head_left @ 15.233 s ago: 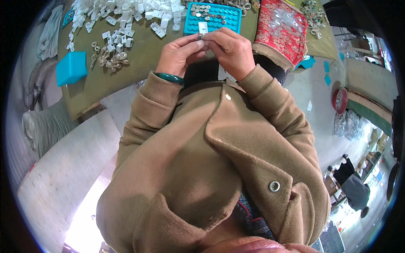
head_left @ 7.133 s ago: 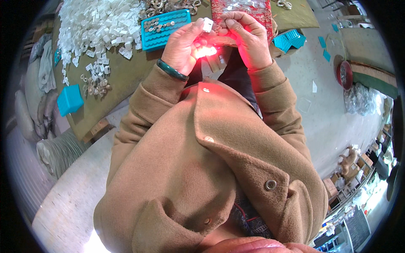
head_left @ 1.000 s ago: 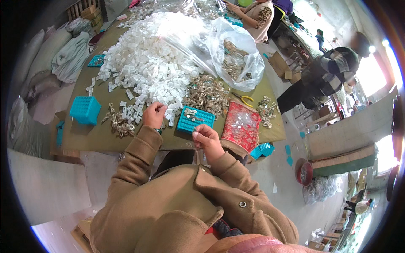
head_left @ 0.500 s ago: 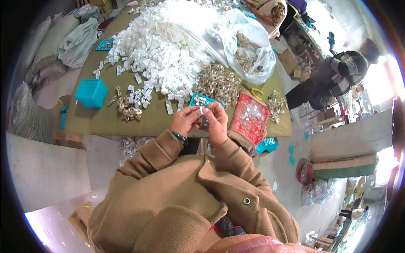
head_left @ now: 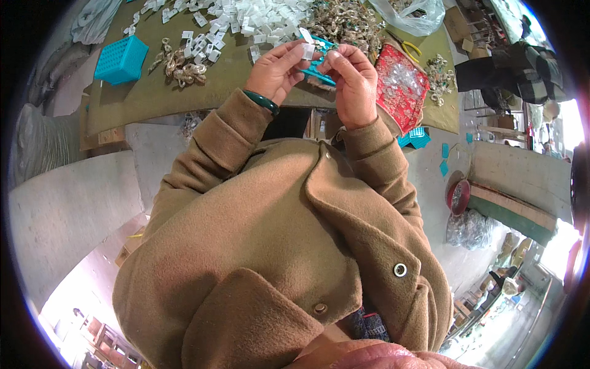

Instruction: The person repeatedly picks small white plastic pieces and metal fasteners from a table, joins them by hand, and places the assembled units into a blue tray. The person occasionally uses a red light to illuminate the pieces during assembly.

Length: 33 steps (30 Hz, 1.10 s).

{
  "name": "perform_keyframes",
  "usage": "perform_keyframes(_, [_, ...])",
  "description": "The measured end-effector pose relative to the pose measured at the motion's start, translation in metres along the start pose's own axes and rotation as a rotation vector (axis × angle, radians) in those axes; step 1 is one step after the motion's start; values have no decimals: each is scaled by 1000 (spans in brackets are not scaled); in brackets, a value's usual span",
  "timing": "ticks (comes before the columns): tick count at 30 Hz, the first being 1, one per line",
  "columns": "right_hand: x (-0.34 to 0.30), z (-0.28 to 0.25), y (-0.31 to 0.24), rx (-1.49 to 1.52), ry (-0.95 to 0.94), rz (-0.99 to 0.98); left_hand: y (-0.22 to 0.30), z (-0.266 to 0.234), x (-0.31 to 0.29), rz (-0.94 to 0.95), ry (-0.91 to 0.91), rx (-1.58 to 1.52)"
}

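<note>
My left hand (head_left: 278, 69), with a dark green bangle at its wrist, pinches a small white card (head_left: 308, 51) between thumb and fingers. My right hand (head_left: 356, 85) is a short way to its right, thumb and fingertips pressed together. Whatever is in that pinch is too small to make out. Just beyond and between both hands lies a turquoise tray (head_left: 318, 75) with small pale round pieces in it. A big heap of similar white cards (head_left: 264, 18) spreads behind my left hand. Behind the tray lies a tangled pile of beige and brown strung pieces (head_left: 346, 24).
A red patterned cloth (head_left: 395, 103) with clear small pieces lies right of my right hand, near yellow-handled pliers (head_left: 407, 48). Turquoise baskets (head_left: 121, 60) stand stacked at the left beside a beige bundle (head_left: 184, 74). A clear plastic bag (head_left: 415, 18) sits at the back right.
My hands have come apart, the right moving away to the right. The white card now shows plainly in my left fingers. The whole view has tilted downward, so the table sits higher in it.
</note>
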State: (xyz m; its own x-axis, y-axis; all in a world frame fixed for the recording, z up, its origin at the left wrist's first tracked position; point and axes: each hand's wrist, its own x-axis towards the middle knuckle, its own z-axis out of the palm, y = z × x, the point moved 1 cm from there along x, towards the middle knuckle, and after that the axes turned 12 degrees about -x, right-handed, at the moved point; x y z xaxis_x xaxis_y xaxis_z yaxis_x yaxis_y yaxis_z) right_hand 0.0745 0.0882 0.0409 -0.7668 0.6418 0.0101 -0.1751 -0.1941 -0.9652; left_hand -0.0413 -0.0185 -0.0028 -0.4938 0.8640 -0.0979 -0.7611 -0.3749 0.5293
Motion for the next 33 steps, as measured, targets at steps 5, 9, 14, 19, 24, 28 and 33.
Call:
perform_keyframes(5, [-4,7,-2,52,-88,106,0,-3,2,8,-74,-93])
perform_keyframes(9, [-4,9,1,26,-54,101,2,0,0,107,-116,59])
perform_keyframes(14, [-6,10,6,56,-53,111,4,5,-3,144,-107,113])
perform_keyframes(19, [-5,11,7,-68,-59,32,4,7,-6,179,-5,217])
perform_keyframes(24, [2,7,5,-177,-73,17,0,9,-7,365,-12,499])
perform_keyframes(28, [6,6,7,-203,-51,12,-4,11,-7,494,-30,682])
perform_keyframes(33, [8,4,14,-244,8,-10,-2,11,-5,319,30,579])
